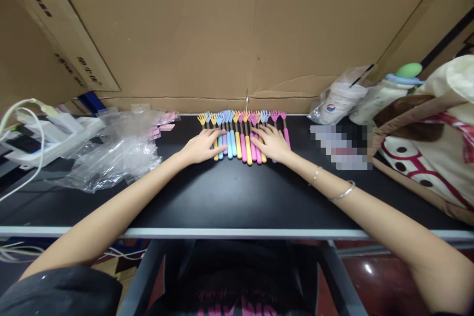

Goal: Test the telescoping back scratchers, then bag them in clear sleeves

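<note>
Scratchers [243, 147] under both hands [202, 147], Pepsi-logo cup [343, 102], lettered cardboard [76, 34]

Even light; soft glare on tabletop [222, 197], glint on floor [374, 281]; edges stretched.

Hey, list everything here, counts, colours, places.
Back scratchers: over a dozen, multicoloured, centre
Plastic bags: several, clear, left
Cards: several, pink, beside bags
Plastic device: one, white, left
Cables: several, white, left
Cup: one, white, back right
Bottle: one, whitish, beside cup
Pixelated patch: one, greyish, before cup
Tote bag: one, cream, right
Cardboard: several sheets, brown, behind
Table: one, black, beneath
Bracelets: two, silvery, right forearm
Sleeve: one, black, lower left
Left hand: one, bare, on scratchers
Right hand: one, bare, on scratchers
</note>
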The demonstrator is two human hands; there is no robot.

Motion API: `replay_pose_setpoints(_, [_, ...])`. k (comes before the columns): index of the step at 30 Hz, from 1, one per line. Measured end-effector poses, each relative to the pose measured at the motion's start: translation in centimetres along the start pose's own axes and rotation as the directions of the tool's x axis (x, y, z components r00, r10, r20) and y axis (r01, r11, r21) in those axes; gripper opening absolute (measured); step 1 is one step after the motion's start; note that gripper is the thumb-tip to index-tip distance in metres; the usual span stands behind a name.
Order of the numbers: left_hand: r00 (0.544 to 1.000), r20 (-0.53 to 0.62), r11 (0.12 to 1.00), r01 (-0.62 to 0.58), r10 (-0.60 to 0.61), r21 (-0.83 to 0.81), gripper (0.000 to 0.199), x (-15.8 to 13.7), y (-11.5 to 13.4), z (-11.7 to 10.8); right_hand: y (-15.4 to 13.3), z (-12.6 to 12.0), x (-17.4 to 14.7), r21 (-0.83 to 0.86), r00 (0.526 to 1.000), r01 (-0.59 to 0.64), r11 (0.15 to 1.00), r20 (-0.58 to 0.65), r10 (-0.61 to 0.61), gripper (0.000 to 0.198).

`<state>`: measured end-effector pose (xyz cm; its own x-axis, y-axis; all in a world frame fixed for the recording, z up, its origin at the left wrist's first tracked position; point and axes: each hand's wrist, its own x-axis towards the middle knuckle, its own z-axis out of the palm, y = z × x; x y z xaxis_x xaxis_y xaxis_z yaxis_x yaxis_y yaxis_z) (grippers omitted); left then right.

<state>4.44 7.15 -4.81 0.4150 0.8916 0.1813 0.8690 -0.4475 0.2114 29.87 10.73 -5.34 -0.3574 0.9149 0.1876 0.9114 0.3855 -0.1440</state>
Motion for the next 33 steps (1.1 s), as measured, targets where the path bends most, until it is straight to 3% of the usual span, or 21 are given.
replay_pose_setpoints(5, [0.997, -0.055, 0.998, 0.056, -0.054, 0.042, 0.065, 0.5, -0.6, 0.5, 3.2, -0.9, 0.8, 0.038, 0.986, -0.002, 0.999, -0.166, 0.008, 0.062])
replay_pose_setpoints(8, [0.996, -0.026, 0.996, 0.088, -0.088, 0.01, 0.07, 0.9, -0.8, 0.9, 5.2, -0.5, 1.4, 0.065, 0.992, -0.088, 0.994, -0.087, 0.093, 0.069])
replay_pose_setpoints(11, [0.995, 0.022, 0.995, 0.095, -0.095, -0.024, 0.074, 1.2, -0.6, 1.0, 5.7, 0.3, 1.6, 0.074, 0.995, -0.1, 0.992, -0.002, 0.1, 0.077])
replay_pose_setpoints(22, [0.991, 0.087, 0.994, 0.103, -0.1, -0.032, 0.078, 0.9, -0.9, 0.6, 3.4, 1.4, 1.5, 0.107, 1.0, 0.013, 0.994, 0.017, -0.015, 0.079])
replay_pose_setpoints(33, [0.983, 0.109, 0.988, 0.152, -0.151, -0.004, 0.082, 0.1, -2.2, 0.0, -0.6, 1.2, 2.1, 0.114, 0.997, 0.011, 0.993, 0.068, -0.018, 0.08])
